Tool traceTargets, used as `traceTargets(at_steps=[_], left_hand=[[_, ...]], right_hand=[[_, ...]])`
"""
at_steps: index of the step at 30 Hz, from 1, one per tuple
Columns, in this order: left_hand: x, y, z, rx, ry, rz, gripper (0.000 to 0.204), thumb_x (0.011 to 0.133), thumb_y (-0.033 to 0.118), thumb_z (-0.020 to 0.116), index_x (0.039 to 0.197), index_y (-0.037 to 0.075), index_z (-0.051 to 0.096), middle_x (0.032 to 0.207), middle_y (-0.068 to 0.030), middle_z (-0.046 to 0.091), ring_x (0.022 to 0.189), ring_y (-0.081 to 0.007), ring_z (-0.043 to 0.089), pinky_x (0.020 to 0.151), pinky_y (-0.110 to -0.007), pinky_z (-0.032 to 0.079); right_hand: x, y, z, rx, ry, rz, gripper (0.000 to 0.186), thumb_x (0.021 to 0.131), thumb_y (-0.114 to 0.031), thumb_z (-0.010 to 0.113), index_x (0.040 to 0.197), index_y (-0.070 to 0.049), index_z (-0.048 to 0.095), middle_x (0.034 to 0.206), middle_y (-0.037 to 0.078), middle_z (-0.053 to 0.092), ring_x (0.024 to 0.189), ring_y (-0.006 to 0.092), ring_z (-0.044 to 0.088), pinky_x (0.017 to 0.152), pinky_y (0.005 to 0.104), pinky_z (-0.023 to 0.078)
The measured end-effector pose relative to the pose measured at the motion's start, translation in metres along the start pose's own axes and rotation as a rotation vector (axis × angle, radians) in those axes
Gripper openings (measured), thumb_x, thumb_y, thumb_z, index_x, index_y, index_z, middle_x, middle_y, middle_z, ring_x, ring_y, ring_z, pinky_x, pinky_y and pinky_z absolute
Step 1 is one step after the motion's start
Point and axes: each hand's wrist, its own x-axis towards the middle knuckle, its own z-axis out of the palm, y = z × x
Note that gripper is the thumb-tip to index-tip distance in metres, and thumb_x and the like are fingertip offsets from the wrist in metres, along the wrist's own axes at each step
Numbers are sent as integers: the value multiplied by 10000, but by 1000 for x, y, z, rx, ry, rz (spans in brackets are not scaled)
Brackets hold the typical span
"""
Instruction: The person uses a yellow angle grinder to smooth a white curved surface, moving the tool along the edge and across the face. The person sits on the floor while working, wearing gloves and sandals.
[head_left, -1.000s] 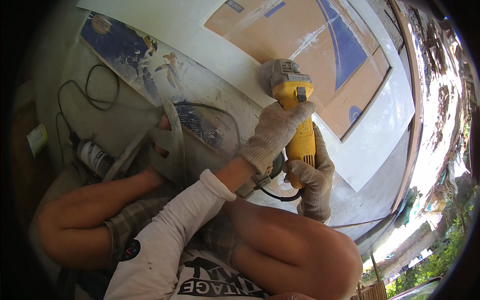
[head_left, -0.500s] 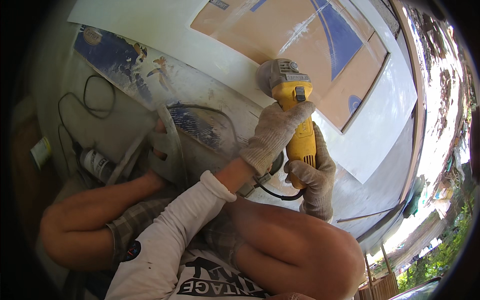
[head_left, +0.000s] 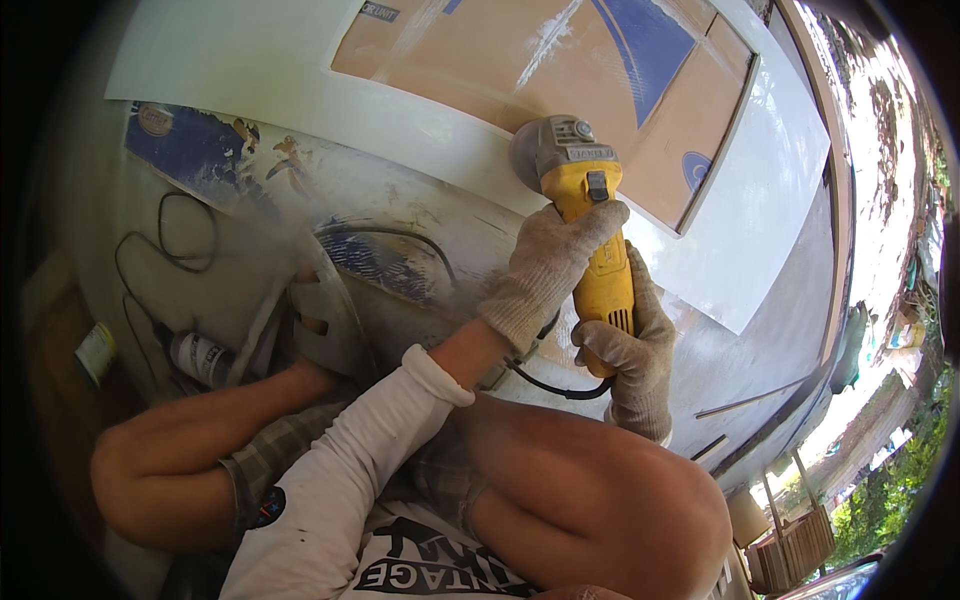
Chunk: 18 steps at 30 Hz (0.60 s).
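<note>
A yellow angle grinder [head_left: 604, 280] with a grey head is held in both my gloved hands. My left hand [head_left: 560, 258] wraps around its body near the switch, thumb over the top. My right hand [head_left: 640, 365] grips the rear end, where a black cord comes out. The grinder's head is over the lower strip of a white panel [head_left: 440, 135], close to the edge of its rectangular cutout. The disc is mostly hidden by the head and blur. Brown and blue cardboard [head_left: 480, 75] shows through the cutout.
A worn blue-and-white sheet [head_left: 190, 150] lies under the panel's left side. A pale curved slotted piece [head_left: 335, 315] stands by my foot. Farther left are a dark bottle [head_left: 200, 358], a black cable [head_left: 160, 235] and a can [head_left: 97, 353]. A thin rod [head_left: 750, 398] lies at right.
The view has turned, so the panel and sheet appear farther left and up. Against the panel, the grinder sits slightly nearer the cutout's lower right corner. Haze shows around the curved piece. Both grips stay.
</note>
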Motion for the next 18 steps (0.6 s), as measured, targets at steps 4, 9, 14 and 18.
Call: traceTargets(at_steps=[4, 9, 14, 18], left_hand=[[1, -5, 5, -17, -23, -3, 577, 928, 494, 852, 1192, 0, 716, 1045, -87, 735, 956, -180, 722, 891, -352, 583], [0, -9, 10, -48, -71, -15, 532, 944, 451, 850, 1194, 3, 709, 1039, -69, 732, 940, -167, 720, 882, -338, 585], [1, -15, 20, -81, -112, -51, 505, 949, 426, 849, 1192, 5, 710, 1041, -61, 737, 925, -156, 728, 861, -325, 590], [1, -22, 28, -32, -137, -74, 494, 947, 412, 853, 1190, 8, 709, 1049, -63, 743, 933, -154, 733, 860, -318, 592]], right_hand=[[-5, 1, -5, -12, 29, 15, 1077, 757, -56, 827, 1715, 59, 349, 1136, 149, 745, 723, 114, 655, 602, 249, 536], [-10, 6, -7, -20, 73, 9, 1061, 757, -57, 815, 1714, 43, 368, 1140, 129, 746, 731, 111, 661, 612, 245, 540], [-15, 13, -13, 3, 127, -10, 1013, 762, -36, 796, 1698, 29, 415, 1160, 112, 742, 788, 115, 676, 657, 254, 561], [-24, 15, -19, 32, 157, 14, 986, 757, -31, 785, 1683, 22, 450, 1194, 108, 736, 855, 121, 687, 707, 267, 577]])
